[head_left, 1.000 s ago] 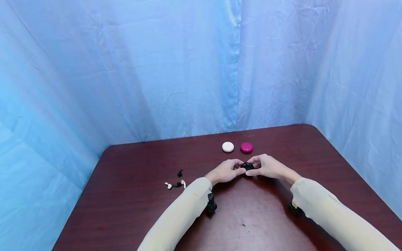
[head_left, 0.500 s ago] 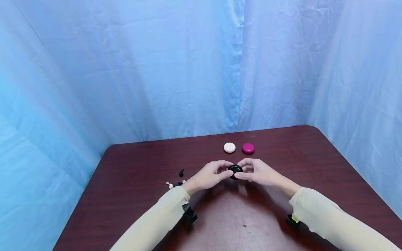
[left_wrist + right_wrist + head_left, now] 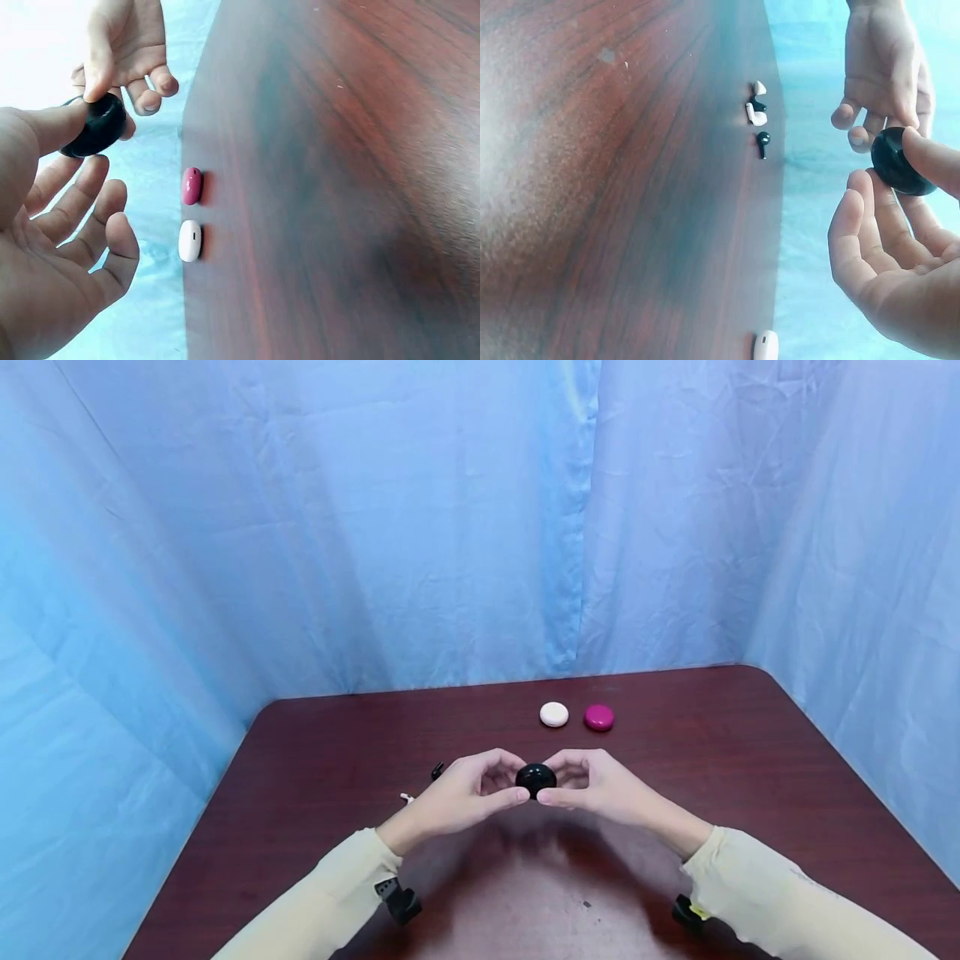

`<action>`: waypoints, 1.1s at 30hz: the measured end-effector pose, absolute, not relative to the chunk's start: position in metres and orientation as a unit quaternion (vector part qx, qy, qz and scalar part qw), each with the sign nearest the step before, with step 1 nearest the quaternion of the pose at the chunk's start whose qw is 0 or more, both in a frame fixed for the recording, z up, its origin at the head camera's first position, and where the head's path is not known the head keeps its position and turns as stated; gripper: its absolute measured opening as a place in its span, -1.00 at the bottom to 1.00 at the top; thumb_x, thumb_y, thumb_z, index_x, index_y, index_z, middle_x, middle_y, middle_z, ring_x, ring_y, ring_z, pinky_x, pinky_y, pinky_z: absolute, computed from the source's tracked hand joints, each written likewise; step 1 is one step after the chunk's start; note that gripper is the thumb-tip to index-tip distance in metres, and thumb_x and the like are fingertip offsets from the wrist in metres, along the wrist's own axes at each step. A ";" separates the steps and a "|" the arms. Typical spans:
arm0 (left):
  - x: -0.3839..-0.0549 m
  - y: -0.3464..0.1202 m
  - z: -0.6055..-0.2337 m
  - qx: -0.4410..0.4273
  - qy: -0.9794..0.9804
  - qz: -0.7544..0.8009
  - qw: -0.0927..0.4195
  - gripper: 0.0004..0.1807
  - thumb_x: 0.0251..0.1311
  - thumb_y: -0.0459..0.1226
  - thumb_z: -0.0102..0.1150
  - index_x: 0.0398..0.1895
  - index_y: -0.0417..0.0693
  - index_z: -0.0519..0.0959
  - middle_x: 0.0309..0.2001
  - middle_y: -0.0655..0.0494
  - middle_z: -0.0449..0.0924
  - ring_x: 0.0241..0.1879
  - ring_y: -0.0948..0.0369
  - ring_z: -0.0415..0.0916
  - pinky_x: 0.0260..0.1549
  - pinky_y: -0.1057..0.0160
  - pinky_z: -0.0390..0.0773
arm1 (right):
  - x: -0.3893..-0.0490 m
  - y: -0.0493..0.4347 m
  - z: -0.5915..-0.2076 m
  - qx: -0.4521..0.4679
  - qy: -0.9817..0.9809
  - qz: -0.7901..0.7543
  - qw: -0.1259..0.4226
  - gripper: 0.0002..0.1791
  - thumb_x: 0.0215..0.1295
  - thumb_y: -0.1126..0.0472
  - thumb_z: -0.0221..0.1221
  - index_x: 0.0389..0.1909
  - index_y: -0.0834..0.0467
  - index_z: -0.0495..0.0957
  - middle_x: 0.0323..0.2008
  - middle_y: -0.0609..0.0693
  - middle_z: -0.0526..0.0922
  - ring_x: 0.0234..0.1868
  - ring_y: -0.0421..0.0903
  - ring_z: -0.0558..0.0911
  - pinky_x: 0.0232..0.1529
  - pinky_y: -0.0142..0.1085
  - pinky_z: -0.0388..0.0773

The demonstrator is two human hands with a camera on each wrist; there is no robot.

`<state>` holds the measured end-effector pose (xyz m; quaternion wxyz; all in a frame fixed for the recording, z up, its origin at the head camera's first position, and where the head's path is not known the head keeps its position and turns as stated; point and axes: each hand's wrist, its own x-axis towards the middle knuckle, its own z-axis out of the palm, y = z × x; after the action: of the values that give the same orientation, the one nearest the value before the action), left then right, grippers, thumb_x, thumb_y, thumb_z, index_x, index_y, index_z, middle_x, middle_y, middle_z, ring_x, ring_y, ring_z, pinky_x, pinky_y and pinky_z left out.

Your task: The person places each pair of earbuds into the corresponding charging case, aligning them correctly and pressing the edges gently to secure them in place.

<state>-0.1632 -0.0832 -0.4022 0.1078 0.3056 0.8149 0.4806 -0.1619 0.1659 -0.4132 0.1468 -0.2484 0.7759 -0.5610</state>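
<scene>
A glossy black round earbud case (image 3: 536, 777) is held up above the table between both hands. My left hand (image 3: 467, 789) pinches its left side between thumb and fingers, and my right hand (image 3: 600, 789) pinches the right side the same way. In the left wrist view the case (image 3: 101, 129) looks closed, tilted on edge, with the lower fingers of both hands spread loosely below it. The right wrist view shows the thumbs resting on the face of the black case (image 3: 896, 161).
A white round case (image 3: 554, 714) and a magenta one (image 3: 599, 718) sit side by side at the back of the brown table (image 3: 675, 735). Loose earbuds lie at left, partly behind the left hand: a black one (image 3: 763, 142), a white one (image 3: 756, 115) and others. Blue curtains (image 3: 450, 527) surround the table.
Both hands have brought the black case from near the magenta case leftward and closer to me, raising it off the table. My left forearm now covers part of the loose earbuds.
</scene>
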 end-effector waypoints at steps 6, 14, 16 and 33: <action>-0.161 -0.088 -0.406 0.301 0.809 0.494 0.105 -0.72 0.30 -0.16 0.37 0.02 0.02 0.62 -0.28 0.25 0.63 -0.28 0.25 0.58 -0.29 0.29 0.56 | -0.162 0.159 -0.412 -0.266 0.768 -0.563 0.151 -0.72 0.26 0.23 0.41 -0.06 0.23 0.63 -0.19 0.03 0.75 -0.18 0.00 0.75 -0.06 -0.27 0.65; -0.161 -0.094 -0.402 0.305 0.812 0.491 0.081 -0.77 0.33 -0.15 0.34 -0.01 0.03 0.63 -0.30 0.25 0.63 -0.29 0.24 0.58 -0.30 0.26 0.59 | -0.167 0.152 -0.412 -0.278 0.756 -0.572 0.153 -0.73 0.27 0.25 0.40 -0.06 0.21 0.63 -0.18 0.05 0.74 -0.19 0.03 0.75 -0.08 -0.25 0.66; -0.162 -0.094 -0.401 0.308 0.814 0.487 0.077 -0.77 0.33 -0.15 0.34 -0.01 0.03 0.63 -0.30 0.26 0.63 -0.29 0.24 0.58 -0.30 0.26 0.58 | -0.167 0.151 -0.413 -0.278 0.757 -0.572 0.150 -0.73 0.28 0.25 0.40 -0.05 0.21 0.62 -0.19 0.05 0.74 -0.20 0.02 0.74 -0.09 -0.26 0.65; -0.159 -0.100 -0.400 0.296 0.819 0.487 0.072 -0.77 0.34 -0.11 0.33 -0.03 0.06 0.63 -0.31 0.24 0.63 -0.31 0.23 0.57 -0.33 0.26 0.57 | -0.171 0.145 -0.415 -0.281 0.760 -0.565 0.154 -0.74 0.29 0.22 0.39 -0.10 0.22 0.58 -0.24 0.03 0.73 -0.20 0.04 0.74 -0.15 -0.24 0.67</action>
<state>-0.1590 -0.1003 -0.3997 0.0720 0.2958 0.8188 0.4866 -0.1708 0.1453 -0.4153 0.1539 -0.2806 0.7603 -0.5652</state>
